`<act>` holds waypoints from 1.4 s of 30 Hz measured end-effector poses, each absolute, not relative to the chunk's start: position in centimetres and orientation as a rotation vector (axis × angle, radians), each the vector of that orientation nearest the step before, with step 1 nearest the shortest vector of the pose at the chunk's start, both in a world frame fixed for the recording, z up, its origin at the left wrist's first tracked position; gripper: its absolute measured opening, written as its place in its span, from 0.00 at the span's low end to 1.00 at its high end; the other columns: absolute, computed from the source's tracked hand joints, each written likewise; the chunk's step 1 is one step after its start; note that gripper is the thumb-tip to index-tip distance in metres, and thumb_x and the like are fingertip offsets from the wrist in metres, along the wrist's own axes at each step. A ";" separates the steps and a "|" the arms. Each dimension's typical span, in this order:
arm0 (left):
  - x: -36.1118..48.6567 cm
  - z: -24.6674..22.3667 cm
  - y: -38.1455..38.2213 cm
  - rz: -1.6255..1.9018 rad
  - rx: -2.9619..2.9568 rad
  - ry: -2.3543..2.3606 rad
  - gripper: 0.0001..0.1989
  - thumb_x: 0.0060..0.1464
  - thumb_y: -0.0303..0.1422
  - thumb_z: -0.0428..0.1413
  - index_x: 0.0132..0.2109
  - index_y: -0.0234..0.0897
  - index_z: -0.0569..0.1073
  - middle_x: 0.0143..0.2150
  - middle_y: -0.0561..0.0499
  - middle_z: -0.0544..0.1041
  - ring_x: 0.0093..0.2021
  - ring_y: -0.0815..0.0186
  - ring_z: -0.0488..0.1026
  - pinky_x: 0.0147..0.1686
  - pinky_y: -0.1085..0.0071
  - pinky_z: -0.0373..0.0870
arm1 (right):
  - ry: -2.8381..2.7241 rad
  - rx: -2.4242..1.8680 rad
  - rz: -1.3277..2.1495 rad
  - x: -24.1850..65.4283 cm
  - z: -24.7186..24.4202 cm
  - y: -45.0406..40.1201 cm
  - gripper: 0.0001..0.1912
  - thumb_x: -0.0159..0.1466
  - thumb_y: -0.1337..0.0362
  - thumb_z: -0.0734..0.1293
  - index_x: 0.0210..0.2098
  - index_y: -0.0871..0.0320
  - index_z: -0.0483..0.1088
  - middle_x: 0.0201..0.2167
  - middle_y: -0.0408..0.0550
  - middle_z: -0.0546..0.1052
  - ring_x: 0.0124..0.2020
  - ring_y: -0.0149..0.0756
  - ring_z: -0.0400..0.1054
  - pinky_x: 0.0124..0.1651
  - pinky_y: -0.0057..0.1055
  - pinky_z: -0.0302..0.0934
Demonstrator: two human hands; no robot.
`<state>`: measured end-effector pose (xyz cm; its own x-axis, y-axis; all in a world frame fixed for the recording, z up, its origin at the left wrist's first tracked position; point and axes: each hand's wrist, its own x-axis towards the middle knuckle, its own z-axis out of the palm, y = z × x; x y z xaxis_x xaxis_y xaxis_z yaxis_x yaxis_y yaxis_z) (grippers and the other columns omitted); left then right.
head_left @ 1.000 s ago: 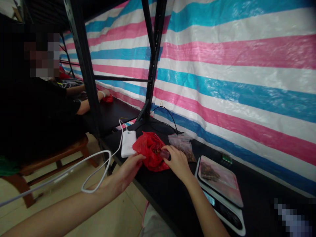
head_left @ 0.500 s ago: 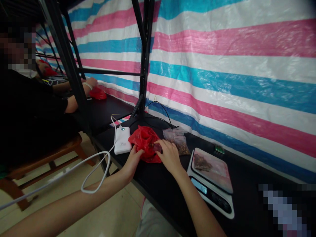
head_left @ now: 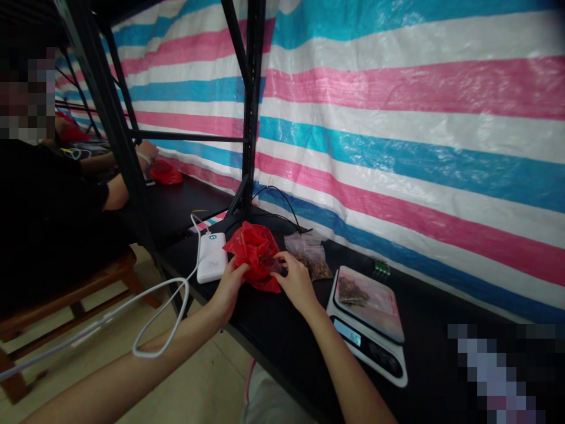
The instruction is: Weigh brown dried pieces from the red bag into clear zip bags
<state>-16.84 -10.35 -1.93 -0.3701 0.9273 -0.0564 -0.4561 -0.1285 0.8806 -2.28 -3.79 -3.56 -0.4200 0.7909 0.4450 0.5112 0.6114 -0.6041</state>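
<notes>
A crumpled red plastic bag point(head_left: 253, 250) lies on the black bench point(head_left: 282, 330). My left hand point(head_left: 229, 285) grips its near left edge. My right hand point(head_left: 295, 282) has its fingers at the bag's open mouth on the right side; whether it pinches something small and dark there is unclear. Just right of the bag lie clear plastic bags point(head_left: 311, 256) with brown bits inside. A white digital scale point(head_left: 368, 321) stands further right, with a small brown heap point(head_left: 351, 290) on its platform.
A white power bank point(head_left: 209, 259) with a white cable point(head_left: 159, 321) lies left of the red bag. A black rack upright point(head_left: 251, 106) stands behind. A seated person's arm point(head_left: 115, 194) and another red bag point(head_left: 164, 172) are at the far left. A striped tarp point(head_left: 397, 129) backs the bench.
The view has shifted, so everything sits further left and higher in the picture. My left hand has slid closer along the red bag's edge. My right hand stays at the bag's mouth.
</notes>
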 end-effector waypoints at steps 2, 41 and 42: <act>-16.7 -1.9 -10.3 1.687 0.639 1.021 0.19 0.38 0.26 0.56 0.42 0.31 0.71 0.35 0.49 0.77 0.35 0.64 0.74 0.35 0.72 0.68 | -2.104 -1.004 0.504 -2.4 -3.6 -3.9 0.16 0.53 0.71 0.66 0.41 0.53 0.65 0.38 0.43 0.74 0.37 0.36 0.70 0.40 0.33 0.63; -18.2 -1.0 -9.3 1.665 0.422 0.872 0.11 0.47 0.20 0.48 0.34 0.29 0.74 0.31 0.46 0.79 0.33 0.63 0.76 0.36 0.68 0.73 | -2.126 -0.988 0.506 -2.9 -3.7 -5.3 0.22 0.55 0.73 0.64 0.47 0.55 0.55 0.44 0.51 0.70 0.42 0.39 0.69 0.44 0.38 0.63; -18.2 -1.0 -9.3 1.672 0.412 0.874 0.11 0.47 0.20 0.48 0.34 0.29 0.74 0.31 0.46 0.79 0.33 0.63 0.76 0.36 0.68 0.72 | -2.118 -0.984 0.516 -2.9 -3.7 -5.2 0.22 0.55 0.72 0.64 0.47 0.55 0.55 0.44 0.50 0.71 0.42 0.39 0.70 0.44 0.38 0.63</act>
